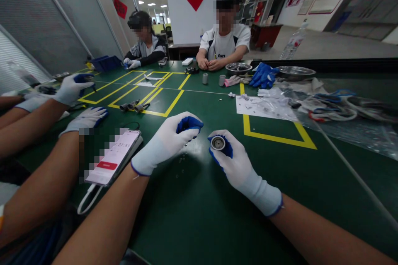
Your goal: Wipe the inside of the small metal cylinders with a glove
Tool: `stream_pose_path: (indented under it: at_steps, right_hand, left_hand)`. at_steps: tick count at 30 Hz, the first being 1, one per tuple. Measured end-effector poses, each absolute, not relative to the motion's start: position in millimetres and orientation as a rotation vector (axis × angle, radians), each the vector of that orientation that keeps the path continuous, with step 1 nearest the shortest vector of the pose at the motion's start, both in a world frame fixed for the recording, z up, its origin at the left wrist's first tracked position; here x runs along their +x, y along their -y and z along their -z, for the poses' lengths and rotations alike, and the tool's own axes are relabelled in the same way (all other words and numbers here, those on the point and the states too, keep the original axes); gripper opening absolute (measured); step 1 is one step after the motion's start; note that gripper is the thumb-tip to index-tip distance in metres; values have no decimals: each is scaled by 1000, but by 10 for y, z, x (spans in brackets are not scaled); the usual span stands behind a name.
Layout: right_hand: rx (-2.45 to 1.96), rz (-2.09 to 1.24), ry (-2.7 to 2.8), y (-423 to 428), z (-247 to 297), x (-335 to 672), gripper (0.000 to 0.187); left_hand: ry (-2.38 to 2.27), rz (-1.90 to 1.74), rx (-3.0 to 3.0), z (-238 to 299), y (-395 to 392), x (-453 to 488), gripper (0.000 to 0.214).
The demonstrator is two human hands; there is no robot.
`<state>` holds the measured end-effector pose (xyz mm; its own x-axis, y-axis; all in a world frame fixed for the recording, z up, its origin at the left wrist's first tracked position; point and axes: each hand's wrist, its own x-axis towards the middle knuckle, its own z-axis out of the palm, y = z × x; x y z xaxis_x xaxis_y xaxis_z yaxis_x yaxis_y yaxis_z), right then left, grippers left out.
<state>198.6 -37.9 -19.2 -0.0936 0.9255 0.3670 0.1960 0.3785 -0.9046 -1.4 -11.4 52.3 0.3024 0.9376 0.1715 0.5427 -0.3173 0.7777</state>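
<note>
My right hand [234,160], in a white glove with a blue palm, is wrapped round a round metal cylinder [218,143]. Its open end faces me and shows a recessed disc with holes inside. To the left, my left hand [174,138], gloved alike, has its fingers curled towards the thumb in a pinch; anything between the fingertips is too small or hidden to name. The two hands are apart, above the green table [189,223]. Several tiny rings [182,159] lie on the tabletop just below my left hand.
A phone [113,157] on a power bank lies left of my left arm, beside a co-worker's gloved hand [85,120]. Ahead are dark metal connectors [134,106], two grey cylinders [205,78], white paper [264,107], blue gloves [263,75] and a metal dish [239,68]. Two people sit opposite.
</note>
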Motion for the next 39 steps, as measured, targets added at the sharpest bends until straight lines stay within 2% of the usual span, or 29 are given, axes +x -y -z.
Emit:
stream_pose_path:
  at_steps: [7,11,16,30,39]
  right_hand:
    - [-996,-935,1593,374,175,1994,13]
    - [-990,-960,1621,384,141,1987,15]
    - [-981,-1026,1702,403,94,1989,6]
    - [-990,-911,1873,439,67,1960,8]
    - [-1096,-944,1917,432,42,1957,3]
  left_hand:
    - [-1212,-834,1860,-605,219,74,25]
    - [-1138,-846,1961,-543,222,92,17]
    - [-968,-908,2122,-515,255,134,9]
    - [-962,-683,1948,-465,225,134,9]
    - [-1112,-623,2090,-475,270,161,10]
